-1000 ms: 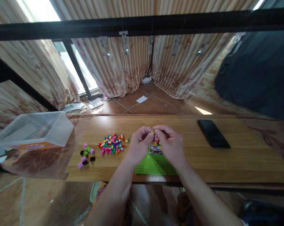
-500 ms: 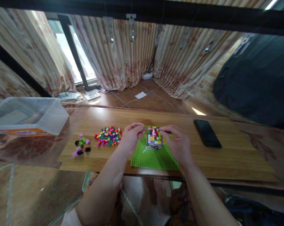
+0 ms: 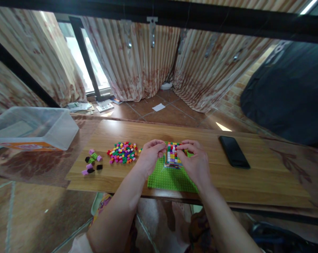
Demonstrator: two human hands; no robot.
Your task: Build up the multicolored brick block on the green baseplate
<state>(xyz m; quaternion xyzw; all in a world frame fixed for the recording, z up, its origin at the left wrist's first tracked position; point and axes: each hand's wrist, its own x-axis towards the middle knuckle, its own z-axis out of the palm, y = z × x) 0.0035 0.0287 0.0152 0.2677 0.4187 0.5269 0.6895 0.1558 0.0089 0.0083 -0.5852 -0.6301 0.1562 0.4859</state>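
A block built of small multicoloured bricks (image 3: 172,156) stands on a green studded baseplate (image 3: 172,181). My left hand (image 3: 151,154) is at the block's left upper corner, thumb and forefinger pinched together; whatever lies between the tips is too small to make out. Over the right part of the block's top is my right hand (image 3: 194,158), its fingers curled and closed at the upper bricks. Its fingertips partly hide the top, and I cannot tell if a brick is in them. Left of my left hand lies a pile of small coloured bricks (image 3: 123,153).
Larger pink, green and black pieces (image 3: 93,161) are scattered on the wooden table (image 3: 254,182) at the left. A black phone (image 3: 234,151) lies on the right. Beyond the table's left end sits a clear plastic bin (image 3: 35,128). Striped curtains (image 3: 148,66) hang behind.
My right hand has shifted slightly left, its fingers reaching further over the block's top. My left hand stays pinched beside the block. The whole view has shifted a little.
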